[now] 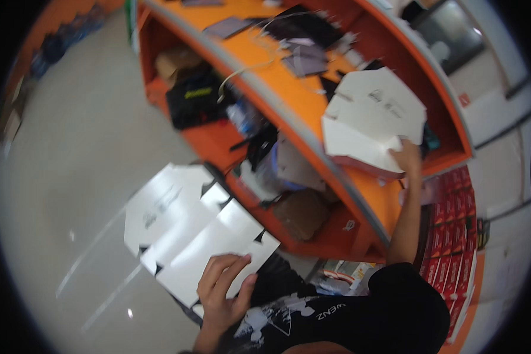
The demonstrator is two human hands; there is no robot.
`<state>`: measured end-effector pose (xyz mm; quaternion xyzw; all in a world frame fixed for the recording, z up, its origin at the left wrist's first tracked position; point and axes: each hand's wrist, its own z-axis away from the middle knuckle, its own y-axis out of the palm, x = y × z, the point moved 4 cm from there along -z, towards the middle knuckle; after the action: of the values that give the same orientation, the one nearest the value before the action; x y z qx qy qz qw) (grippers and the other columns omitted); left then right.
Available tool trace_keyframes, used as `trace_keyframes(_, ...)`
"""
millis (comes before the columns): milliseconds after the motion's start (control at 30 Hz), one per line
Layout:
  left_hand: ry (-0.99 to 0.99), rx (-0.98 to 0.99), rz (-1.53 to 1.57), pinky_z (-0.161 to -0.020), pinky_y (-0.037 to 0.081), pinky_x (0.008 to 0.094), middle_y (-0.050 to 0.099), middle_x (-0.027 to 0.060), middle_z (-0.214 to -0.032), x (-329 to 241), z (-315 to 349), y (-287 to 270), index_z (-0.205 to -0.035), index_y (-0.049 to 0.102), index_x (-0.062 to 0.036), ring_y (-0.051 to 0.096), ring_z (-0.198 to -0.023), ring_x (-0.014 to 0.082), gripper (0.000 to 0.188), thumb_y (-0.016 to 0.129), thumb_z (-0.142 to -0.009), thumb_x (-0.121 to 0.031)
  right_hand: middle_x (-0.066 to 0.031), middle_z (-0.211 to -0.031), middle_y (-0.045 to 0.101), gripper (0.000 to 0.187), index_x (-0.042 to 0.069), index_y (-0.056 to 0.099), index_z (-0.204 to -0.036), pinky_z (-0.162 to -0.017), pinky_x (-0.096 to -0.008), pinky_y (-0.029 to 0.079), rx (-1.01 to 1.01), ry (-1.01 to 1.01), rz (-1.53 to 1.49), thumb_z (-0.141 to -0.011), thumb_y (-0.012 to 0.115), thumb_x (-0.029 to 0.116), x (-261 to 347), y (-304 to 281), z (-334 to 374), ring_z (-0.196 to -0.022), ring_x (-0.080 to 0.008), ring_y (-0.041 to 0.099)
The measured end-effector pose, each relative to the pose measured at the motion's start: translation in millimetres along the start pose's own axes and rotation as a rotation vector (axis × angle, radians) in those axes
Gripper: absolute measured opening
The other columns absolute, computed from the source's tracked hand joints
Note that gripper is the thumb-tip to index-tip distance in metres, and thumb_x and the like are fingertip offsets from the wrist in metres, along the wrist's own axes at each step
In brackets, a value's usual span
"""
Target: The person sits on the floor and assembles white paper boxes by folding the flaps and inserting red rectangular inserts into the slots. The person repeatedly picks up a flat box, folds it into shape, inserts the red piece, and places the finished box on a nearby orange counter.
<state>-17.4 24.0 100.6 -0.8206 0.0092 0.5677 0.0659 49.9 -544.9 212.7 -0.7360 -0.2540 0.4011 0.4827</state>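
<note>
An unfolded white cardboard box blank (185,236), with flaps, slots and dark printing, lies tilted across my lap. My left hand (224,289) is over its near edge, fingers bent and the thumb apart from them, with nothing visible between. My right arm reaches out to a partly folded white cardboard box (374,112) on the orange counter (374,203). My right hand (407,158) grips that box at its near right corner, fingers over the wall and into the inside. The box's lid stands up at the back, and its outer side looks reddish.
Grey flat pieces (305,61), white cables and a dark tablet-like panel (301,26) lie farther along the counter. Bags and cartons (301,212) fill the shelf below. Red boxes (451,230) are stacked at the right. A screen (448,35) stands behind the counter.
</note>
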Motion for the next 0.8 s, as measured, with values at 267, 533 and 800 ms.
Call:
trace_keyframes(267,-0.118,0.040,-0.091,-0.084,0.056,0.0370,0.074,0.0174,-0.099,30,-4,-16,-0.109,0.072,0.0049,0.071,-0.092,0.0309,0.025,0.074,-0.084,0.002,-0.0156,-0.107,0.073,0.037,-0.003,0.070,-0.122,-0.090,-0.0383,0.057,0.033,-0.583,-1.238,-0.095,0.076,0.022,247,-74,189,-0.099,-0.0258,0.072)
trace_keyframes(533,-0.287,-0.085,-0.163,-0.082,0.057,0.0362,0.075,0.0144,-0.101,45,9,-19,-0.109,0.074,0.0021,0.073,-0.093,0.0277,0.019,0.074,-0.090,-0.001,-0.0165,-0.108,0.072,0.041,-0.004,0.069,-0.120,-0.073,-0.0333,0.057,0.805,-0.564,-1.080,-0.087,0.084,0.017,353,86,228,-0.090,-0.0268,0.073)
trace_keyframes(800,-0.732,-0.085,0.226,-0.089,0.059,0.0339,0.074,0.0132,-0.108,112,20,16,-0.126,0.068,0.0048,0.071,-0.098,0.0197,0.030,0.066,-0.104,-0.015,-0.0130,-0.093,0.071,0.029,-0.003,0.071,-0.118,-0.064,-0.0383,0.054,-0.154,-0.890,-1.009,-0.090,0.075,0.001,347,26,245,-0.073,-0.0311,0.069)
